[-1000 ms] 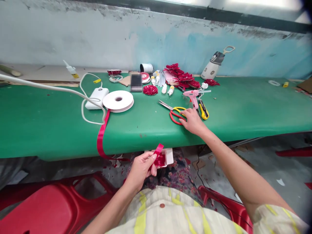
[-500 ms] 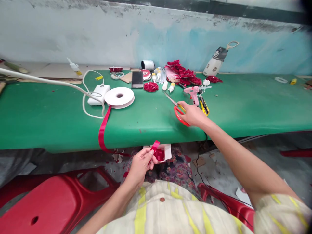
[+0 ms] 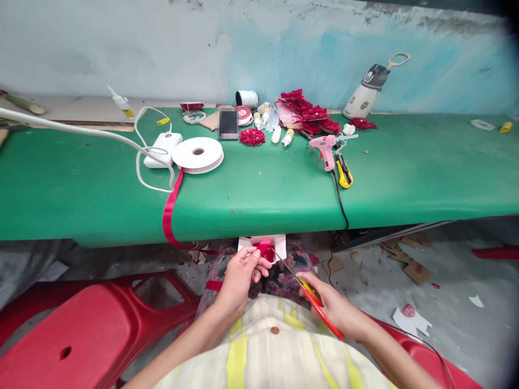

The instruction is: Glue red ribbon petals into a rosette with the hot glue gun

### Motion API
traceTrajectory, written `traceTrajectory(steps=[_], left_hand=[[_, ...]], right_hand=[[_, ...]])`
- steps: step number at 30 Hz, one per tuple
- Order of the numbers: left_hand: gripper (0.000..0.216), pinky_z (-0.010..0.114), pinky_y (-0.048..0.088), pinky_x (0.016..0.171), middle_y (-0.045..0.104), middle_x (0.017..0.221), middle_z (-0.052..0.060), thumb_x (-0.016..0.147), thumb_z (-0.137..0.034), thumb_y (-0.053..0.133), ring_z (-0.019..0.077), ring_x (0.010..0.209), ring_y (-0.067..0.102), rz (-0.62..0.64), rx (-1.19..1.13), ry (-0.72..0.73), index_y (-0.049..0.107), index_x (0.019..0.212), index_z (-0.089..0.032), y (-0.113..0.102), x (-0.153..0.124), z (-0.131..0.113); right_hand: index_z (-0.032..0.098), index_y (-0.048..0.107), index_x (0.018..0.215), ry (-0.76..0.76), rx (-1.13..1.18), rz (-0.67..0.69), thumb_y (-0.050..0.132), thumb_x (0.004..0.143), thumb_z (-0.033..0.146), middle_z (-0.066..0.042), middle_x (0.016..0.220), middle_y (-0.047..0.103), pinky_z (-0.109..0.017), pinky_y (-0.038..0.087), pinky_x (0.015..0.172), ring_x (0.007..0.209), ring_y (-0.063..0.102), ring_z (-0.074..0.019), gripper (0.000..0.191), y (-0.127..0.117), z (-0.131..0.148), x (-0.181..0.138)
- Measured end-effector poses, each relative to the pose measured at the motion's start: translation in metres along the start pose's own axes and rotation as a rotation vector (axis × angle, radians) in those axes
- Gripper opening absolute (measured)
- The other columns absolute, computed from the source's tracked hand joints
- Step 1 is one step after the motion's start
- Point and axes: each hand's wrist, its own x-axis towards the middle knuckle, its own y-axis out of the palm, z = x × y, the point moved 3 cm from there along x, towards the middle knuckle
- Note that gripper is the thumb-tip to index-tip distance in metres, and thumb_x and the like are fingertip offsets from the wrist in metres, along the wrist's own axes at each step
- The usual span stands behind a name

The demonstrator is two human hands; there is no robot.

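Over my lap, my left hand (image 3: 245,270) pinches the end of a red ribbon (image 3: 169,216). The ribbon runs down from a white spool (image 3: 198,155) on the table and crosses my thigh. My right hand (image 3: 330,302) grips scissors (image 3: 314,302) with red and yellow handles, their blades pointing at the ribbon end near my left fingers. Whether the blades touch the ribbon I cannot tell. Beneath the ribbon end, a small white box (image 3: 280,246) with red pieces in it rests on my lap, partly hidden by my left hand.
On the green table (image 3: 259,189) lie a pink glue gun (image 3: 324,150), a yellow cutter knife (image 3: 344,172), small glue bottles (image 3: 287,138) and a pile of red pieces (image 3: 310,114). A white power strip (image 3: 162,151) with a looped cable is beside the spool. Red chairs (image 3: 81,335) flank me.
My right hand has brought the scissors from above the table down to my lap, close to my left hand. The left hand still holds the ribbon. My view has shifted slightly.
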Motion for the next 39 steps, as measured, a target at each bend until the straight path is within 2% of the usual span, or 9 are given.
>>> traceTrajectory(steps=[2,4,6,8,13,18,23,33,39], left_hand=[[0.028,0.018,0.033,0.045,0.068,0.068,0.004,0.084,-0.041,0.062,0.0091,0.054,0.057,0.003,0.02,0.014,0.053,0.089,-0.015,0.0,-0.001,0.002],[0.027,0.018,0.034,0.046,0.068,0.068,0.004,0.084,-0.04,0.061,0.0094,0.053,0.057,-0.001,0.048,0.022,0.053,0.089,-0.015,-0.002,-0.001,0.004],[0.026,0.019,0.035,0.046,0.068,0.068,0.004,0.085,-0.04,0.06,0.0095,0.053,0.057,-0.005,0.069,0.019,0.053,0.089,-0.015,-0.004,0.001,0.007],[0.025,0.019,0.034,0.046,0.068,0.067,0.003,0.085,-0.039,0.059,0.0096,0.052,0.057,-0.002,0.087,0.017,0.053,0.087,-0.015,-0.005,0.003,0.01],[0.021,0.019,0.032,0.045,0.066,0.065,0.002,0.084,-0.036,0.057,0.0082,0.049,0.053,0.021,0.126,0.006,0.052,0.084,-0.015,-0.005,0.006,0.011],[0.019,0.019,0.03,0.046,0.064,0.061,0.0,0.086,-0.035,0.052,0.0063,0.046,0.047,0.077,0.131,-0.062,0.05,0.082,-0.016,-0.002,0.001,0.008],[0.012,0.019,0.03,0.048,0.063,0.061,0.0,0.085,-0.028,0.05,0.0066,0.047,0.047,0.102,0.138,-0.065,0.05,0.084,-0.016,-0.003,-0.002,0.007],[0.034,0.02,0.035,0.046,0.069,0.071,0.005,0.078,-0.045,0.066,0.0103,0.052,0.057,0.189,0.124,-0.046,0.05,0.082,-0.016,-0.007,0.002,0.002],[0.036,0.02,0.039,0.048,0.07,0.068,0.005,0.076,-0.046,0.068,0.0085,0.048,0.055,0.21,0.133,-0.064,0.048,0.077,-0.017,-0.007,0.003,-0.001]], right_hand=[[0.019,0.051,0.125,-0.013,-0.021,-0.038,0.056,0.076,0.016,-0.012,0.122,0.061,-0.039,0.044,0.097,0.111,0.059,-0.0261,0.05,0.003,0.004,0.008],[0.019,0.053,0.117,0.017,-0.045,-0.05,0.054,0.079,0.019,-0.008,0.103,0.066,-0.034,0.048,0.083,0.093,0.063,-0.0227,0.038,0.009,0.007,0.015],[0.018,0.053,0.111,0.043,-0.065,-0.052,0.054,0.082,0.024,-0.003,0.083,0.064,-0.029,0.047,0.069,0.073,0.06,-0.0178,0.029,0.016,0.009,0.02],[0.019,0.052,0.109,0.031,-0.094,-0.056,0.056,0.084,0.032,0.0,0.077,0.061,-0.027,0.044,0.065,0.066,0.056,-0.0155,0.029,0.02,0.01,0.023],[0.018,0.054,0.112,0.013,-0.163,-0.046,0.056,0.086,0.043,-0.002,0.084,0.062,-0.027,0.042,0.068,0.071,0.056,-0.0167,0.036,0.022,0.01,0.024],[0.019,0.056,0.112,-0.001,-0.164,-0.034,0.051,0.09,0.046,-0.003,0.085,0.065,-0.026,0.041,0.066,0.075,0.06,-0.0184,0.035,0.019,0.017,0.022],[0.019,0.058,0.113,-0.009,-0.182,-0.047,0.05,0.091,0.047,-0.005,0.089,0.067,-0.027,0.043,0.07,0.079,0.062,-0.0203,0.037,0.021,0.022,0.02],[0.018,0.06,0.113,-0.021,-0.262,-0.053,0.051,0.09,0.05,-0.007,0.094,0.069,-0.028,0.045,0.072,0.082,0.063,-0.0216,0.04,0.011,0.034,0.018],[0.019,0.062,0.106,-0.038,-0.269,-0.024,0.05,0.091,0.049,-0.007,0.09,0.069,-0.027,0.045,0.071,0.083,0.064,-0.0217,0.036,0.008,0.039,0.017]])
